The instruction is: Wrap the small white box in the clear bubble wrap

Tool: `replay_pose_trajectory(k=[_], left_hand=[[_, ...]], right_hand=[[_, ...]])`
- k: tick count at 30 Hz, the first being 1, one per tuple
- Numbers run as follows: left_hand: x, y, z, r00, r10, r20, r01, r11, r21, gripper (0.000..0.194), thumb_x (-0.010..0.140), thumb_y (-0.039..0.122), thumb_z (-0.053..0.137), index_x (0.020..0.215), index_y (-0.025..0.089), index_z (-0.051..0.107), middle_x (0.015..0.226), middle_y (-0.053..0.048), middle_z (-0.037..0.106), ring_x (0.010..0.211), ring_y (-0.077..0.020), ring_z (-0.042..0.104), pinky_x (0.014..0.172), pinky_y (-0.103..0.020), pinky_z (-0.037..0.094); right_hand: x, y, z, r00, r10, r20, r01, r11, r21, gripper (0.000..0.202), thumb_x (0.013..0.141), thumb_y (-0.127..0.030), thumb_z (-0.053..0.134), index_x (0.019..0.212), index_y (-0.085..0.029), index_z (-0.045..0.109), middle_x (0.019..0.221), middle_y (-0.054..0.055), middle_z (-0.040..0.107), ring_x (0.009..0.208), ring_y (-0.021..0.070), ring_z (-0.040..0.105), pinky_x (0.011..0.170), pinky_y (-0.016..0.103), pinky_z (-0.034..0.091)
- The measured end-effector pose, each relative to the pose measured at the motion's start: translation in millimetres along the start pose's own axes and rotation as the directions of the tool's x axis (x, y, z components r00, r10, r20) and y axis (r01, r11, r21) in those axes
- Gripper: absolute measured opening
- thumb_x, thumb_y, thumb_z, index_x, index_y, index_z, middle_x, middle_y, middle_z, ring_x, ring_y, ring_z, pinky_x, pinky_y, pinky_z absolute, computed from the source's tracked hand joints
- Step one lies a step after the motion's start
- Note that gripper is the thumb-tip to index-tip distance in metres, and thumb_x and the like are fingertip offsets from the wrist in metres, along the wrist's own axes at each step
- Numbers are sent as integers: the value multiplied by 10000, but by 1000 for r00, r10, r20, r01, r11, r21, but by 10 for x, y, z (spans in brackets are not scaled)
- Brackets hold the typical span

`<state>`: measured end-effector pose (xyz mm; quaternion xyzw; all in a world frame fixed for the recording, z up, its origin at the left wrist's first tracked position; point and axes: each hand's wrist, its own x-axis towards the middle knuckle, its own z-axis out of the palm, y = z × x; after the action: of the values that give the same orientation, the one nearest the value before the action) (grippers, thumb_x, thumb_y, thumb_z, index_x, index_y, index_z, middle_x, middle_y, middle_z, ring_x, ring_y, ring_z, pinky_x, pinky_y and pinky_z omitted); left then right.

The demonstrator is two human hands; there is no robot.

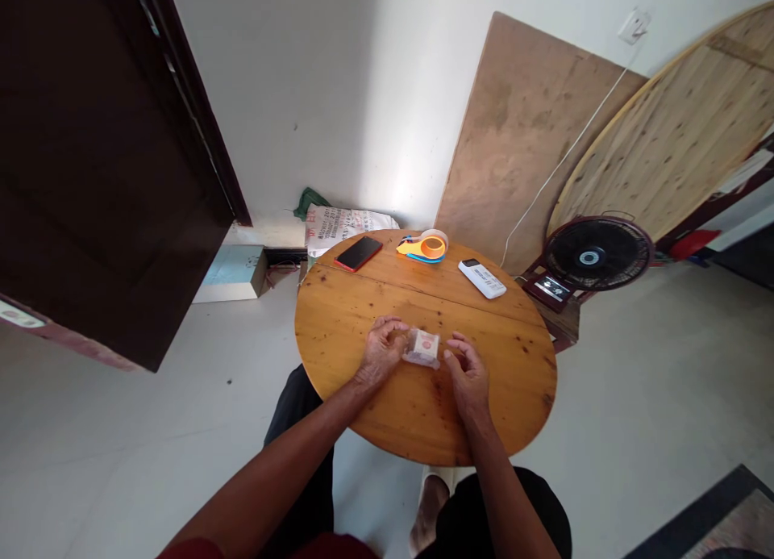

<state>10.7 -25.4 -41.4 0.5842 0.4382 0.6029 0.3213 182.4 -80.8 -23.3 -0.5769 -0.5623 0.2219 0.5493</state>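
A small white block with a reddish print, wrapped in clear plastic, is the wrapped package [426,345] lying near the middle of the round wooden table. At its left end, my left hand [384,351] has thumb and fingers closed on the edge of the plastic. My right hand [469,375] is just to the right of the package, apart from it. Its fingers are curved and spread from the thumb, with nothing between them.
Along the table's [339,341] far side lie a phone [359,253], an orange and blue tape dispenser [424,247] and a white device with a dark screen [482,278]. A black fan [596,254] stands beyond the right edge. Wooden boards [520,123] lean on the wall.
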Motion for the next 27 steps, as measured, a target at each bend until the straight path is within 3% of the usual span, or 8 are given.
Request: replay_pose_trajectory(k=[19, 27], left_hand=[[10, 36, 27, 999, -27, 21, 26, 999, 24, 89, 697, 164, 623, 775, 182, 664, 932, -52, 597, 923, -173, 585, 867, -328, 484], [-13, 152, 9, 994, 58, 91, -71, 986, 151, 157, 714, 165, 627, 858, 203, 674, 943, -47, 567, 956, -183, 543, 896, -332, 452]], right_hand=[[176, -199, 27, 988, -51, 144, 63, 995, -83, 302, 777, -339, 596, 1058, -231, 608, 1286, 88, 523, 1202, 238, 463, 979, 423, 378], [337, -75, 43, 992, 48, 118, -38, 995, -90, 357, 781, -393, 570, 1075, -197, 616, 1244, 110, 565, 1105, 261, 531, 865, 414, 440]])
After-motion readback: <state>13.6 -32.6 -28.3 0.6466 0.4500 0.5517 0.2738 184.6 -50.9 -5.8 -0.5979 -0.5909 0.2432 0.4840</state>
